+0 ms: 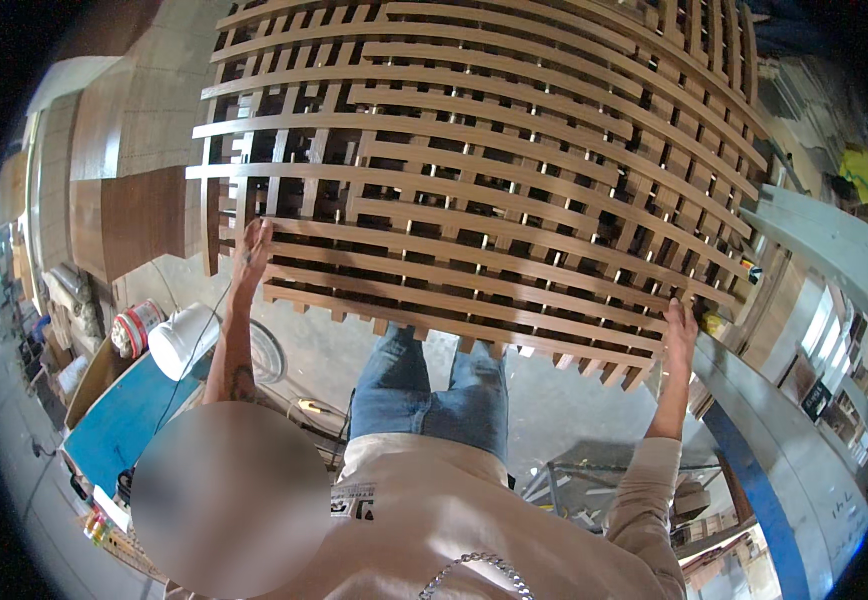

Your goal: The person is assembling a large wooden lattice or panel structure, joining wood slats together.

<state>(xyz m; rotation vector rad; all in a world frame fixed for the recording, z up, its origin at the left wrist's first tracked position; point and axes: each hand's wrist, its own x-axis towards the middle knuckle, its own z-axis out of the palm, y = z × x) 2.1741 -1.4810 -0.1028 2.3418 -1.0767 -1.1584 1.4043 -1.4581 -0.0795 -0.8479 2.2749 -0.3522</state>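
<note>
A big stack of brown wooden slats [514, 145] stands in front of me, layered crosswise into an open lattice. Small pale spacers or pegs show between many of the slats. At the near left side, my left hand [253, 250] is closed around the end of one long slat [404, 242]. My right hand [681, 328] grips at the right end of what looks like the same slat, with its fingers bent over the edge. Whether the slat rests on the layer below or is slightly raised, I cannot tell.
Left of the stack are wooden panels [124, 225], a white bucket [182, 342], a red-and-white tub [139, 327] and a blue board [134, 425]. A grey metal beam [784, 450] runs along the right, near a yellow object [862, 175]. A dark cable hangs beside my left forearm.
</note>
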